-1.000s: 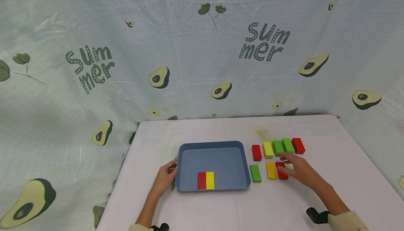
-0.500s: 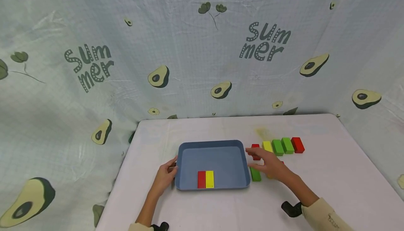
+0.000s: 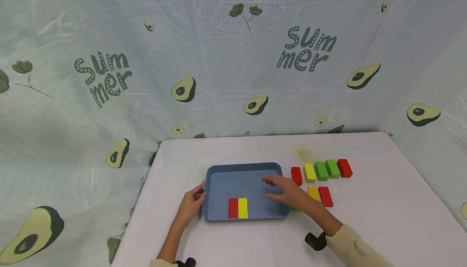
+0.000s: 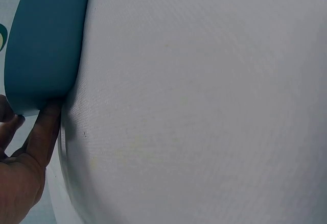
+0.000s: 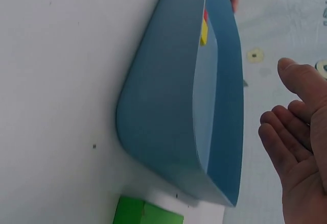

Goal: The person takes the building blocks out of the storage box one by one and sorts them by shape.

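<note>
A blue-grey tray (image 3: 248, 174) lies on the table, with a red block (image 3: 233, 208) and a yellow block (image 3: 242, 208) side by side near its front wall. At the tray's left end, my left hand (image 3: 191, 205) holds the edge; in the left wrist view its fingers (image 4: 43, 134) meet the end wall. My right hand (image 3: 288, 192) hovers over the tray's right part, thumb and fingers apart, with nothing between them. Under the right forearm, a green block (image 5: 158, 215) is mostly hidden in the head view; the right wrist view has it beside the tray's corner.
Right of the tray stands a back row of red (image 3: 296, 176), yellow (image 3: 309, 173), two green (image 3: 321, 171) and red (image 3: 344, 168) blocks. Nearer are an orange-yellow block (image 3: 313, 193) and a red block (image 3: 326, 196). A printed cloth (image 3: 219, 56) hangs behind the table.
My right hand has moved left from over the loose blocks to above the tray's right side, uncovering the nearer red block. My left hand and the tray have stayed put.
</note>
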A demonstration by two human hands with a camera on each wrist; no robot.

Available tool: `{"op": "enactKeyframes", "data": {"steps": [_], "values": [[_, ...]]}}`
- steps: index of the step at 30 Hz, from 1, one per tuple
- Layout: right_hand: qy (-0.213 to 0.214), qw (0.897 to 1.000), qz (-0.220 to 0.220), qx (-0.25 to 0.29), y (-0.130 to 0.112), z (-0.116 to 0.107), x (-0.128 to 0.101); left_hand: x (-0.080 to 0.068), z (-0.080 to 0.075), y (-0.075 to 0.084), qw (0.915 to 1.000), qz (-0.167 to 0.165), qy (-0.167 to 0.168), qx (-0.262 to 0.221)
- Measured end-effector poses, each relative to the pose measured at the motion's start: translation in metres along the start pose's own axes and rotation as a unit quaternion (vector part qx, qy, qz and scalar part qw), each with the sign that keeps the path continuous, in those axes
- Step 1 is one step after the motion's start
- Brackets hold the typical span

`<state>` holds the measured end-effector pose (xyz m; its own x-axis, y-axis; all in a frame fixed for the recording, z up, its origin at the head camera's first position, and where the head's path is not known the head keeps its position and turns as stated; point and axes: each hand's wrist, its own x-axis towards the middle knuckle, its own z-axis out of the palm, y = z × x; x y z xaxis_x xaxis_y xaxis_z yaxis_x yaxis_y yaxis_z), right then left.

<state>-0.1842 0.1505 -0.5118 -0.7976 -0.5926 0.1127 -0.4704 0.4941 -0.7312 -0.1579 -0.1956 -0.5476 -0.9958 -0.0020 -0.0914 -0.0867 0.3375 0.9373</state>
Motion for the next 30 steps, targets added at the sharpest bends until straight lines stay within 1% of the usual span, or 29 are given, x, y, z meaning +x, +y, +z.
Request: {"op": "enactKeyframes", "data": {"steps": [7, 13, 17, 22, 30], "values": [[-0.02, 1.0, 0.004, -0.02, -0.009, 0.019, 0.007, -0.002, 0.0, 0.001, 1.0, 0.0, -0.002, 0.0], [-0.036, 0.997, -0.001, -0.067, -0.014, 0.034, 0.012, -0.002, -0.002, -0.001, 1.0, 0.004, -0.004, 0.0], [-0.049, 0.996, -0.006, -0.077, -0.018, 0.041, 0.015, -0.002, -0.002, -0.002, 1.0, 0.007, -0.003, 0.0], [-0.061, 0.995, 0.0, -0.084, -0.021, 0.048, 0.018, -0.002, -0.003, -0.003, 1.0, 0.006, -0.004, 0.002], [-0.08, 0.989, 0.006, -0.122, -0.023, 0.058, 0.021, -0.002, -0.002, -0.004, 1.0, 0.002, -0.002, 0.005]]}}
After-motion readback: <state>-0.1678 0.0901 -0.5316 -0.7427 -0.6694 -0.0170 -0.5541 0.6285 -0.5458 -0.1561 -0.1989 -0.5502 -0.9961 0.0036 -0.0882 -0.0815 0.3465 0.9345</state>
